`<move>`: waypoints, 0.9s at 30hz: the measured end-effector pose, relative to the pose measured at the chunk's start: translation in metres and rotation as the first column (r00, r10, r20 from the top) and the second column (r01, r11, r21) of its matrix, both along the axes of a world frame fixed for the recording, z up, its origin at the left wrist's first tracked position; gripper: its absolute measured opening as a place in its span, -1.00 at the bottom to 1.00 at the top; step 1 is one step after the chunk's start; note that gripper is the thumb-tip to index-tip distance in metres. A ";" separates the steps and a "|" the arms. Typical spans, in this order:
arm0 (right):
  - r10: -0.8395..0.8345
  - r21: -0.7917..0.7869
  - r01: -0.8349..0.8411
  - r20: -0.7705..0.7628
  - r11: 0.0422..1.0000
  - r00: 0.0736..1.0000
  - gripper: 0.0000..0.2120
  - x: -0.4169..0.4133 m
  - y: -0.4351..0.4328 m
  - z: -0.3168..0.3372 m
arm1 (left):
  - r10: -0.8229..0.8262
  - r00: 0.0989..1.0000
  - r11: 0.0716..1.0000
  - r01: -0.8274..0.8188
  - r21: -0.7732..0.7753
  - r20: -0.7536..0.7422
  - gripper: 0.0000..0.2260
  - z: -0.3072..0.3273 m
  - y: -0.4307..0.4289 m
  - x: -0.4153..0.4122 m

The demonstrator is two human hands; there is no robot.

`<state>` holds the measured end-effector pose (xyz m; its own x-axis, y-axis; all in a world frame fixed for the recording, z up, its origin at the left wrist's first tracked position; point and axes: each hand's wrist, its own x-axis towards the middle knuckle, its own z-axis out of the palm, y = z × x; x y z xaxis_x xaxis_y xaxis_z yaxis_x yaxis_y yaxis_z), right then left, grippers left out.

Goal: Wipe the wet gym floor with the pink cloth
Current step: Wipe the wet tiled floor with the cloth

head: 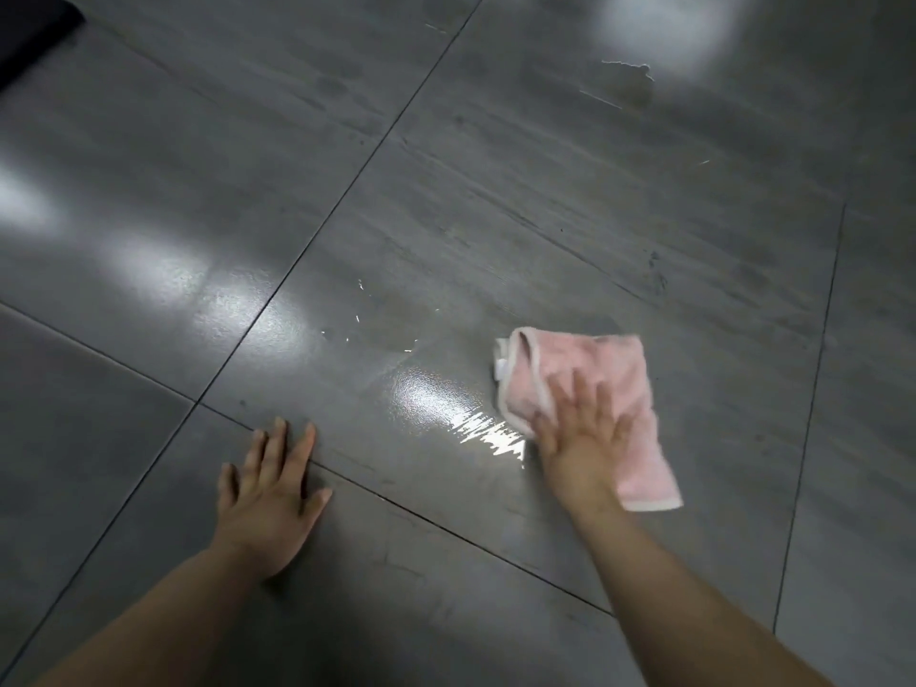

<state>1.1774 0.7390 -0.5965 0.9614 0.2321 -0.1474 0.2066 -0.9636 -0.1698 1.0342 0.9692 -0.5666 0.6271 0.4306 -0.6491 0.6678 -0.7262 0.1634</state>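
Note:
A folded pink cloth (614,374) lies flat on the dark grey tiled floor (446,200), right of centre. My right hand (582,433) presses down on its near half with fingers spread; the hand is motion-blurred. A shiny wet streak (490,433) glistens on the tile just left of the cloth, with small droplets (359,317) farther left. My left hand (270,483) rests flat on the floor, fingers apart, across a tile joint, holding nothing.
More wet patches (627,84) shine on the tiles at the far right. A dark object (29,27) fills the top left corner. Bright light reflections lie across the left tiles.

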 end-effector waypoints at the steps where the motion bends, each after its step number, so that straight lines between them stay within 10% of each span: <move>1: 0.056 0.005 -0.056 -0.003 0.998 0.998 -0.55 -0.017 0.015 -0.002 | -0.001 1.000 1.000 0.001 0.002 0.004 -0.40 0.001 0.000 0.000; 6: 0.718 0.075 -0.714 -0.068 0.696 0.693 -0.61 -0.062 0.030 -0.002 | -0.061 0.998 0.998 0.060 0.029 0.024 -0.40 0.002 0.008 -0.003; 11: 0.297 0.057 -0.293 -0.067 0.954 0.953 -0.19 -0.002 -0.035 0.000 | -0.099 0.994 0.995 0.099 0.018 0.049 -0.41 0.000 0.014 -0.007; 14: -0.034 0.080 0.052 -0.211 0.995 0.977 -0.26 -0.016 -0.033 0.005 | -0.061 0.992 0.998 0.060 0.018 0.111 -0.41 -0.001 0.012 -0.011; 17: 0.161 0.052 -0.160 -0.028 0.986 0.986 -0.39 -0.062 0.005 -0.003 | 0.133 0.976 0.988 -0.143 0.050 0.173 -0.42 0.001 0.012 -0.024; 22: 0.679 0.083 -0.677 0.005 0.731 0.734 -0.56 -0.074 0.001 -0.008 | 0.222 0.972 0.971 -0.227 0.071 0.072 -0.43 0.003 0.020 -0.058; 27: 0.212 0.143 -0.192 -0.134 0.971 0.968 -0.39 -0.031 -0.039 0.000 | 0.256 0.965 0.965 -0.258 0.039 0.062 -0.45 0.004 0.011 -0.065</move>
